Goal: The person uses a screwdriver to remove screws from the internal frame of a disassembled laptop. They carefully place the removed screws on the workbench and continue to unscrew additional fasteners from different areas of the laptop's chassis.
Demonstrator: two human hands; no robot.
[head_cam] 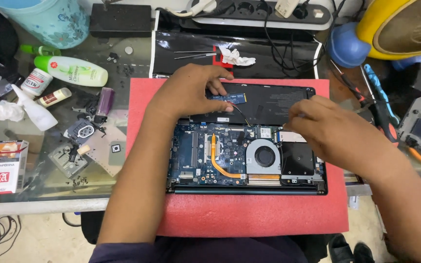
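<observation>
i see a glass-topped table [49, 192] carrying a red foam mat [249, 214], a green-and-white bottle [71, 70], a white spray bottle [35, 111], a small box [7, 168], and loose metal parts [69, 158].

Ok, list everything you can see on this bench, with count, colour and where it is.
Opened laptop: one, black with blue board, on the pad.
Foam pad: one, red, centre.
Cooling fan: one, grey, inside the laptop.
Heat pipe: one, copper, left of the fan.
Power strip: one, black, top.
Cleaner bottle: one, green-white, left.
Tub: one, turquoise, top left.
Cutters: one, blue-handled, right.
Left hand: on a small blue card.
Right hand: fingers at the laptop's right side.
</observation>
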